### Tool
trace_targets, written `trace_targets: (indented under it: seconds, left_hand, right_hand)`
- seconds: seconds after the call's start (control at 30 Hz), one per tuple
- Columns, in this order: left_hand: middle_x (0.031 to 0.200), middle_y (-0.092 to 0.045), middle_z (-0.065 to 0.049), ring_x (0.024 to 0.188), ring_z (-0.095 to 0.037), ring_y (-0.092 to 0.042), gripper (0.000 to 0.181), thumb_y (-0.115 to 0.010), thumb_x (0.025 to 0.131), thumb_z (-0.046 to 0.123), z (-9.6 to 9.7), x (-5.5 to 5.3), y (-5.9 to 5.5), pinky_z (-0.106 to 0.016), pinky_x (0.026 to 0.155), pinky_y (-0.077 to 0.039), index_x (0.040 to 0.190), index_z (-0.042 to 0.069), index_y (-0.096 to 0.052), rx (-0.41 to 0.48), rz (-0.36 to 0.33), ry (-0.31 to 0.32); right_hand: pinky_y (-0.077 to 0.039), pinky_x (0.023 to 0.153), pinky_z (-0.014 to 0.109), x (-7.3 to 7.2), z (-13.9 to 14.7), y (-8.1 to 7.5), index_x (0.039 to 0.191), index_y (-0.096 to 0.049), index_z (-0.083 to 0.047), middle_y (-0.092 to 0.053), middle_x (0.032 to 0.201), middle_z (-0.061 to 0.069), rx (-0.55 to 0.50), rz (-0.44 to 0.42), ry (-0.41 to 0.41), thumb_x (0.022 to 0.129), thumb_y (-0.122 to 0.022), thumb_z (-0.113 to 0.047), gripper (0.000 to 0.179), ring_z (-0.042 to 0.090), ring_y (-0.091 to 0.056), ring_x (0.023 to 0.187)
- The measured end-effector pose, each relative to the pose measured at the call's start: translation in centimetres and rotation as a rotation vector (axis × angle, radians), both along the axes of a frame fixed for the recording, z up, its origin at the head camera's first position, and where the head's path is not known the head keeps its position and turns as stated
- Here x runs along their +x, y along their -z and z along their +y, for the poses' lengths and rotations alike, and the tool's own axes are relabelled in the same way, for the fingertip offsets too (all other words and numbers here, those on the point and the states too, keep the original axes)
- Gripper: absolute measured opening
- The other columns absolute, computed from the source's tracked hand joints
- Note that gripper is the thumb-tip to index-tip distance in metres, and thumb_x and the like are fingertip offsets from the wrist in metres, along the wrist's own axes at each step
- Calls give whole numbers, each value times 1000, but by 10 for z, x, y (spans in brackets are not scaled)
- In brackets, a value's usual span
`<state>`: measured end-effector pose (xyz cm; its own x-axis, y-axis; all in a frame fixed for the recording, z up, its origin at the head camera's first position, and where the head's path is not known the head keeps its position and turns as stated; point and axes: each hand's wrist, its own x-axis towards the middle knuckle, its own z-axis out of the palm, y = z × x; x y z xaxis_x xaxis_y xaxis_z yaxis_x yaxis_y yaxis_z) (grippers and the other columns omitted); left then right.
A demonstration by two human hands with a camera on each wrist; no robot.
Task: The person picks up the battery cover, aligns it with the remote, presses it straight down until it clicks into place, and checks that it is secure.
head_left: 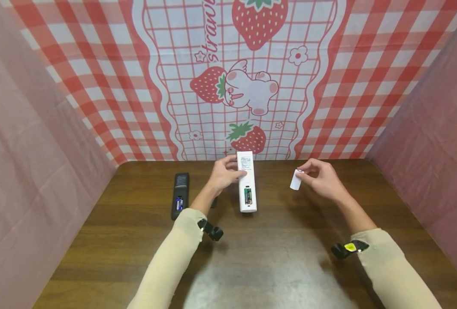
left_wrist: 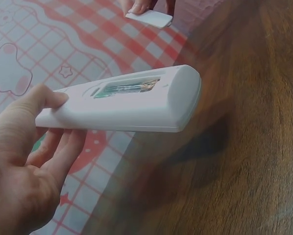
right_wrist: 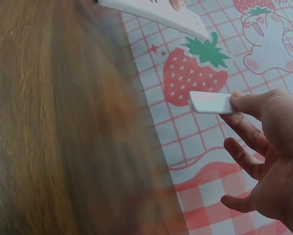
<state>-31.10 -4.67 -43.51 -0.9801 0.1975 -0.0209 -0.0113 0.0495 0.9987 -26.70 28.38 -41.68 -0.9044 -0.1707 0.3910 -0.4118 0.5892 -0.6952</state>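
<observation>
A white remote control (head_left: 245, 178) is held up over the table, its back facing the head camera. My left hand (head_left: 224, 175) grips it from the left side, thumb on the back face and fingers beneath. Its battery compartment is uncovered, and green batteries (left_wrist: 127, 88) lie inside. Off to the right, my right hand (head_left: 322, 178) pinches a small white battery cover (head_left: 295, 180) between thumb and fingers, apart from the remote. In the right wrist view the other fingers of that hand (right_wrist: 274, 147) are spread below the cover (right_wrist: 212, 102).
On the wooden table (head_left: 251, 257) at left lies a black remote control (head_left: 180, 189), its compartment uncovered with blue batteries (head_left: 180, 203) showing. A dark object (head_left: 214, 203) is partly hidden behind the left wrist. A strawberry-patterned cloth (head_left: 247, 86) hangs along the back edge.
</observation>
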Motion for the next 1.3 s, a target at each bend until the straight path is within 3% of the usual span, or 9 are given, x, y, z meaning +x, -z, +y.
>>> trace_targets:
  seconds: [0.23,1.03,1.3]
  left_hand:
    - [144,-75,-28,96,-23,-78,72,-85,92,-6,-3,0,1,-36,84,-74,160,5,-60,-40,22,-20]
    - [141,-74,-32,87,-21,-78,77,-83,92,-10,-5,-2,1,-37,78,-74,162,2,-55,-3,36,-1]
    - [147,-71,-32,84,-13,-75,80,-80,95,-10,-5,0,2,-33,75,-73,167,6,-50,45,26,-8]
  right_hand:
    - [-48,71,17,0,-6,-3,107,-79,3,-81,99,25,7,-36,-5,99,-84,-6,13,-3,-63,82]
    - [-48,69,18,-2,-21,-2,109,-79,4,-80,97,24,-3,-66,-14,100,-84,-5,14,-1,-62,81]
    - [-48,68,19,-2,-24,0,110,-80,4,-80,97,24,-8,-66,-21,99,-84,-5,15,0,-62,81]
